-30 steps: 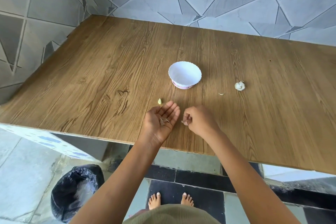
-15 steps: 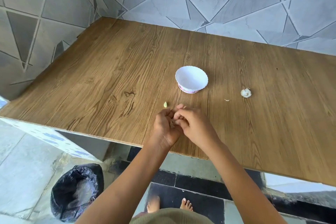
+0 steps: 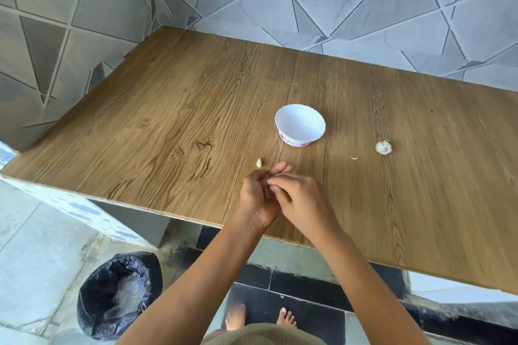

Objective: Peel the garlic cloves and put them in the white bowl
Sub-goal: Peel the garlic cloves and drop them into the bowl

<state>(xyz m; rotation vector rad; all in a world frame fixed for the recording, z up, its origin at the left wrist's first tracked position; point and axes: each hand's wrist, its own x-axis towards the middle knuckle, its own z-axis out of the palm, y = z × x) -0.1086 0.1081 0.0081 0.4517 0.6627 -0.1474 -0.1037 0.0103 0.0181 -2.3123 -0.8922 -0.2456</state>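
Left hand (image 3: pixel 256 199) and right hand (image 3: pixel 304 202) curled together near table (image 3: pixel 168 126) edge, fingertips meeting. Cannot tell what, if anything, held: hidden between fingers. Likely mid-peel. Peeled clove (image 3: pixel 259 163) on wood just far-left of hands, not in bowl (image 3: pixel 299 140). Next: small pinch, lift, drop into bowl. Garlic bulb (image 3: pixel 383 147) far right, skin scrap (image 3: pixel 353 158) near it.

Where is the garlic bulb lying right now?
In the head view the garlic bulb lies on the table, to the right of the white bowl and apart from it.
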